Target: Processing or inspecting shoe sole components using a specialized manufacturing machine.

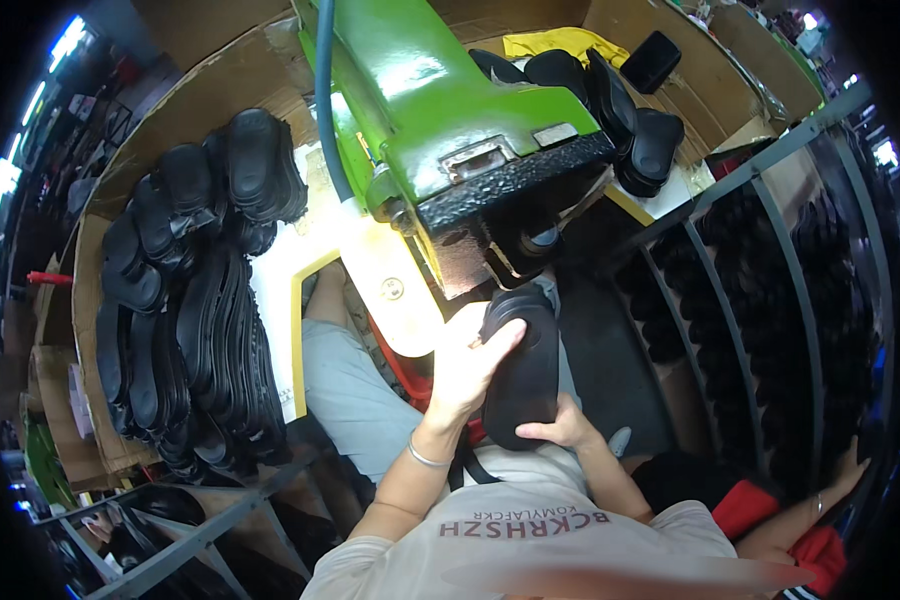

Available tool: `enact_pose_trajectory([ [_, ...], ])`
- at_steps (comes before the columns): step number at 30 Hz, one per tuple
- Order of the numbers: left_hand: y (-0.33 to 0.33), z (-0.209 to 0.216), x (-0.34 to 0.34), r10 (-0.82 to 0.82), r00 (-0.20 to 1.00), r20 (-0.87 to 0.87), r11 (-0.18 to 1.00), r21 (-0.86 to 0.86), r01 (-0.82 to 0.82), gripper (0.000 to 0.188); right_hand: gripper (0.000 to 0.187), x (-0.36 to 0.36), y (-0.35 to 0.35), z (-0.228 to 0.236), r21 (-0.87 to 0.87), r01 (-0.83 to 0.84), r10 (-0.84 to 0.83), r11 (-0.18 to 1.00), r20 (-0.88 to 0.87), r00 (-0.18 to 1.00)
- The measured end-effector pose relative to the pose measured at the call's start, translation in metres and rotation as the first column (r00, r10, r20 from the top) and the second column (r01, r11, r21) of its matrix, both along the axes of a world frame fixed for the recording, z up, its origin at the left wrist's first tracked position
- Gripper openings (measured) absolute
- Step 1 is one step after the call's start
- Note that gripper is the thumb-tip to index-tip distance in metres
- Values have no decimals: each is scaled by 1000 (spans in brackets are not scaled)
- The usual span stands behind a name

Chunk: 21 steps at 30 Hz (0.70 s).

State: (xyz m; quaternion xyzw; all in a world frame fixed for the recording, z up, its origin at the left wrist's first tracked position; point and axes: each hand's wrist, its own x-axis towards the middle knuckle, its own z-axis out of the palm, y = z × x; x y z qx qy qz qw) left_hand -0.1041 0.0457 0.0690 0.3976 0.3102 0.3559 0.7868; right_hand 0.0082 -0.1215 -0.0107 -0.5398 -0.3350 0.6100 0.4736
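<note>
Between my two hands is a black shoe sole [530, 372], held upright in front of my body, just below the head of a green machine [450, 90]. My left hand [467, 362] grips its upper left side, the thumb lying across the sole's face. Lower down, my right hand [567, 426] has hold of the bottom end, thumb in front and the other fingers mostly hidden behind. A pale metal arm [395, 290] of the machine reaches down close by my left hand, brightly lit.
Stacks of black soles [220, 320] fill the left side of a cardboard-walled table. More soles [655, 150] and a yellow cloth [565, 43] lie at the back right. A metal rack [760, 230] of soles stands right, where another person's arm [820, 500] shows.
</note>
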Motion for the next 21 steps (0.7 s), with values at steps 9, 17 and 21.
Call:
enact_pose_trajectory([
  [9, 13, -24, -10, 215, 934, -287, 887, 458, -63, 10, 44, -7, 11, -1, 11, 269, -251, 963, -329, 910],
  [17, 1, -30, -14, 170, 983, -62, 970, 184, -156, 17, 63, 61, 15, 21, -136, 829, -826, 542, -265, 497],
  [21, 11, -33, -10, 147, 982, -121, 934, 344, -97, 22, 38, 103, 66, 55, 146, 746, -682, 649, -322, 657],
])
